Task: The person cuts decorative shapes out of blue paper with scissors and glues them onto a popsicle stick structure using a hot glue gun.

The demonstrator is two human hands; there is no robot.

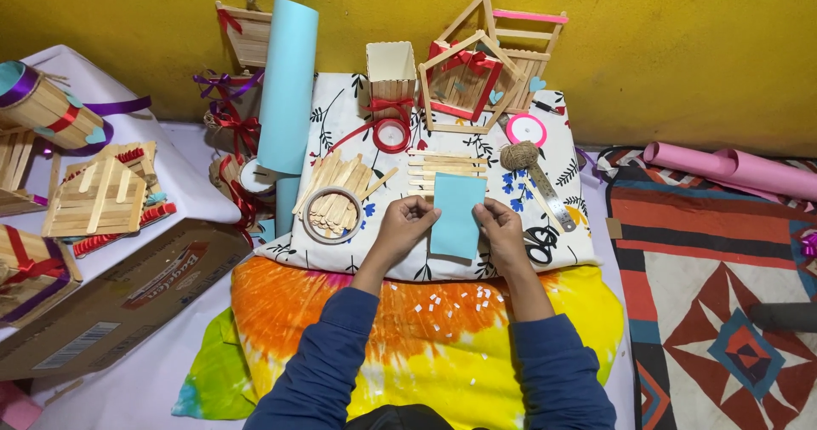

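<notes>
A light blue paper rectangle is held upright over a white floral board. My left hand pinches its left edge and my right hand pinches its right edge. Behind the paper lie several craft sticks in a row. A loose pile of craft sticks and a tape roll filled with sticks sit just left of my left hand.
A metal ruler, twine ball, scissors, red ribbon roll and pink ribbon roll lie on the board. A stick box, stick frames, a blue paper roll, pink rolls, a cardboard box.
</notes>
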